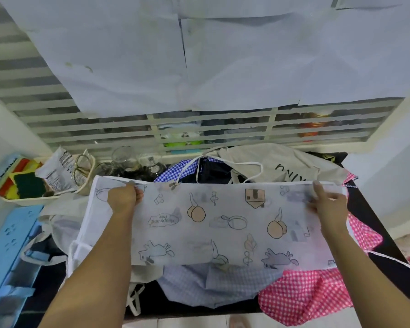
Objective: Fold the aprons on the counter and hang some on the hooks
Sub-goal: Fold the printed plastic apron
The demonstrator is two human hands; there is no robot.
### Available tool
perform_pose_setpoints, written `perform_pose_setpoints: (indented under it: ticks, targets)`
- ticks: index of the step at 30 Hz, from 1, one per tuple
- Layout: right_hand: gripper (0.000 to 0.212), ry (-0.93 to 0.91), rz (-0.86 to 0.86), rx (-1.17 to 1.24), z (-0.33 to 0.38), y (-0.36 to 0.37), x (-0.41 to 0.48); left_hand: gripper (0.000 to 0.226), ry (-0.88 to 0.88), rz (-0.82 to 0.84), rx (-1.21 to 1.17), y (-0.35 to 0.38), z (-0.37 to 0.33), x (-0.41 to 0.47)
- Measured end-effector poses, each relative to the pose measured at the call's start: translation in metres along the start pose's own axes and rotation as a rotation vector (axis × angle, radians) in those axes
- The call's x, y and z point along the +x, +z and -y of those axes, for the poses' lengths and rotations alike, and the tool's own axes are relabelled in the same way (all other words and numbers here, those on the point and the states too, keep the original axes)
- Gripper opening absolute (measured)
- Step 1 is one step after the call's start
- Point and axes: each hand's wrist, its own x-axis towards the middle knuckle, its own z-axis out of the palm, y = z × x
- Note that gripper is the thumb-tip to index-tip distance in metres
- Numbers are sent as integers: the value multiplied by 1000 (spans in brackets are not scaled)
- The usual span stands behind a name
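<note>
Holding the thin white apron printed with line drawings [218, 223] stretched wide, I pinch its far hem at both ends. My left hand [124, 197] curls its fingers over the hem near the left corner. My right hand [327, 202] nips the hem between thumb and fingers at the right corner. The hem runs taut and straight between them, and the near edge lies loose.

A pale blue checked apron [199, 285] shows from under that near edge. A pink-and-white gingham apron [301, 294] spills out to the near right of the printed apron and over the counter's front. Just beyond the far hem lie a bright blue checked apron [173, 172], a dark navy one [211, 171] and a beige cloth apron with black lettering [282, 162], its white ties looping across them.

The black counter [376, 221] shows bare only in a strip to the right of the printed apron. To the far left of it stand clear glasses [124, 155] and a cream tray of sponges [26, 200], with a light blue plastic unit [7, 245] on the near left. Past everything rises a white slatted window grille [81, 129], mostly covered by white paper sheets [128, 55].
</note>
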Motion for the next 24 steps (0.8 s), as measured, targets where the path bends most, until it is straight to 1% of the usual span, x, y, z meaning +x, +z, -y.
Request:
perform_pose_setpoints:
  ticks: [2, 4, 5, 7, 9, 12, 13, 14, 16, 17, 18, 20, 21, 22, 24]
  targets:
    - [52, -311, 94, -295, -3, 9, -15, 42, 49, -43, 63, 4, 6, 3]
    - [53, -559, 204, -468, -11, 22, -19, 44, 111, -84, 118, 8, 9, -1]
    - [52, -646, 247, -517, -14, 29, -17, 44, 129, -91, 115, 9, 7, -6]
    - [47, -758, 303, -584, -17, 40, -10, 45, 140, -63, 79, 12, 0, -20]
    - [40, -768, 307, -631, -18, 49, -3, 49, 139, 21, 75, 12, -9, -35]
    - [19, -725, 291, -696, -19, 59, 7, 61, 232, 153, 335, 13, -17, -66]
    - [10, -710, 283, -717, -20, 62, 10, 68, 308, 182, 393, 14, -14, -82]
    - [6, -689, 272, -730, -20, 63, 12, 75, 404, 210, 424, 16, -6, -99]
    - [13, -641, 258, -729, -22, 66, 16, 81, 675, 272, 505, 22, 19, -135]
    - [13, -627, 246, -725, -23, 67, 17, 83, 803, 326, 612, 25, 36, -148]
    - [12, -616, 233, -725, -25, 69, 16, 83, 889, 382, 772, 27, 56, -157]
    - [4, -590, 211, -699, -26, 72, 10, 81, 976, 444, 1129, 32, 92, -163]
    - [8, -577, 208, -678, -26, 75, 3, 81, 974, 470, 1241, 34, 107, -163]
    - [19, -580, 216, -667, -24, 77, -5, 82, 949, 482, 1304, 37, 118, -160]
    - [45, -658, 291, -711, -24, 86, -28, 83, 889, 467, 1358, 43, 130, -152]
